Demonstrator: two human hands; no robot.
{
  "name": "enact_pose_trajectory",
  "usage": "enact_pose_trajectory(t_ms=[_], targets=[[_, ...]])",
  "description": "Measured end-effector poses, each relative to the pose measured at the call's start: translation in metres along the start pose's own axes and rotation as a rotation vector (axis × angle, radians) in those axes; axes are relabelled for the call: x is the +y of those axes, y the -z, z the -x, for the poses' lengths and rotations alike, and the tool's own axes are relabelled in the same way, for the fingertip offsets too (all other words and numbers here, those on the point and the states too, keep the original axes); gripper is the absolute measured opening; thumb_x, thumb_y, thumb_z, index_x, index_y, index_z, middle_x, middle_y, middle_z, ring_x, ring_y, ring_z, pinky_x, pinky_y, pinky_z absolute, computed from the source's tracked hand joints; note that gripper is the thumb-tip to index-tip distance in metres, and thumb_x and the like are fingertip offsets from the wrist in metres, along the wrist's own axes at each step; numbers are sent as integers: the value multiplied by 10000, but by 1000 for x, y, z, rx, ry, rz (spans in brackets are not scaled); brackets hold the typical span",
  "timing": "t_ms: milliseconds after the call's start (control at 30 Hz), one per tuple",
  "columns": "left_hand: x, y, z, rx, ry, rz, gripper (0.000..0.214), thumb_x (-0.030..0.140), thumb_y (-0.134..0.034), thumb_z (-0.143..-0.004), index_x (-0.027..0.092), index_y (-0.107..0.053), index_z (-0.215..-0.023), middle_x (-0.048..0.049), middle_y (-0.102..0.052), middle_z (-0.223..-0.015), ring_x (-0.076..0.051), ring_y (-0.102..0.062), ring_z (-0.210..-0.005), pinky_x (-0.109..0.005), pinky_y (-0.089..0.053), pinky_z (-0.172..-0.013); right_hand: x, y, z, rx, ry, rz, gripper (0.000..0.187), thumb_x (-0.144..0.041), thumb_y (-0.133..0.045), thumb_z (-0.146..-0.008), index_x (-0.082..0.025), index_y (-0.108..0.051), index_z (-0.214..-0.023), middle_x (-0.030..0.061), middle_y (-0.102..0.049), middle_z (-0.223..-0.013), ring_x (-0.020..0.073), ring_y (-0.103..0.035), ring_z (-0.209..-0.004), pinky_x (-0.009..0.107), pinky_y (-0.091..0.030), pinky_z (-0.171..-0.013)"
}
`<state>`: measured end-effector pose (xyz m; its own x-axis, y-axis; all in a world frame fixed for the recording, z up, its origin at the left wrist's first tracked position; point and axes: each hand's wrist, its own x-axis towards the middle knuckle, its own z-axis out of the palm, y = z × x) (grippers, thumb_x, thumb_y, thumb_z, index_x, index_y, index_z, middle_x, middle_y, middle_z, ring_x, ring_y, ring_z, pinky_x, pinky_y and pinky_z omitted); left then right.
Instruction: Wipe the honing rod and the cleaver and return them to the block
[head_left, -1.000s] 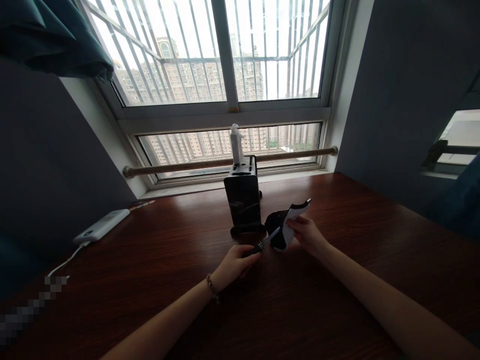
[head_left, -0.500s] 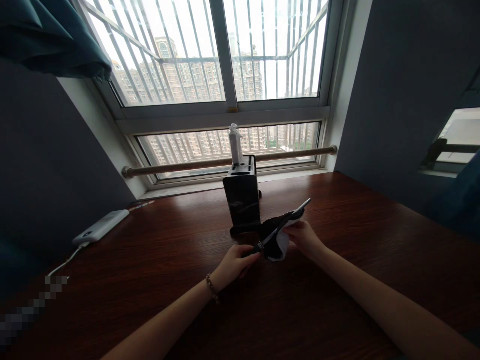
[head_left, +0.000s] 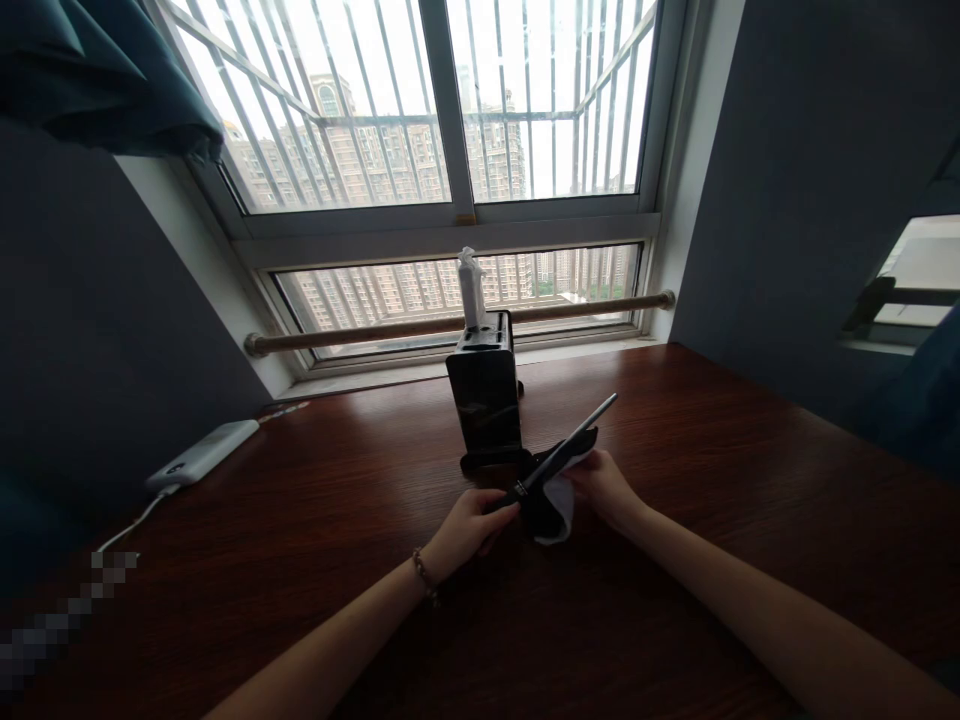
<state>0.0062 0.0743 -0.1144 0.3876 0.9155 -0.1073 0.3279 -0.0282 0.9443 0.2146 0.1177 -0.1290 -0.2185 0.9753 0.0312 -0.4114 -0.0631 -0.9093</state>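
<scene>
My left hand [head_left: 474, 520] is closed around the dark handle of a knife [head_left: 574, 437], whose slim silver blade slants up to the right. A black cloth with a white underside [head_left: 559, 510] hangs beneath the blade, pinched in my right hand [head_left: 604, 485]. The far part of the blade sticks out beyond the cloth; some of my right fingers are hidden behind the fabric. Just beyond both hands, a black knife block [head_left: 484, 405] stands upright on the table, slots on top. A white wrapped piece [head_left: 472, 290] rises from one slot.
Both forearms rest over a reddish-brown wooden table [head_left: 360, 430]. At the left lies a white power strip or charger [head_left: 206, 455] with a white cable. A window with a horizontal rail [head_left: 390, 330] closes off the far side, and a blue curtain [head_left: 105, 80] hangs upper left.
My right hand and the cloth have slid down along the blade towards the handle, baring more of the blade's far end. My left hand has stayed nearly still.
</scene>
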Motion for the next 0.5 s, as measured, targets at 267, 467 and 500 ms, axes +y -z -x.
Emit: enact_pose_trajectory(t_ms=[267,467,500], targets=[[1,-2,1,0,12,-18,367,467,-540,-759,101,-556,-785,56,-384,-507,-38,-341,-364,-165,-232,-334,2,-8,11,-75,102,245,241,-265,-741,-572,-151,-644,-760,45,-654,-753,207,-602,-703,306,-479,-626],[1,-1,0,-11,-14,-31,379,477,-508,-782,102,-561,-801,56,-386,-487,-40,-331,-358,-170,-216,-337,1,-9,9,35,3,-74,285,-315,-758,-570,-152,-633,-768,47,-660,-798,200,-619,-757,326,-499,-684],[1,-1,0,-12,-17,-31,382,478,-503,-785,100,-563,-799,55,-386,-485,-40,-329,-357,-171,-216,-337,1,-9,9,37,1,-107,285,-309,-762,-566,-151,-636,-768,49,-663,-808,199,-621,-767,329,-498,-701]])
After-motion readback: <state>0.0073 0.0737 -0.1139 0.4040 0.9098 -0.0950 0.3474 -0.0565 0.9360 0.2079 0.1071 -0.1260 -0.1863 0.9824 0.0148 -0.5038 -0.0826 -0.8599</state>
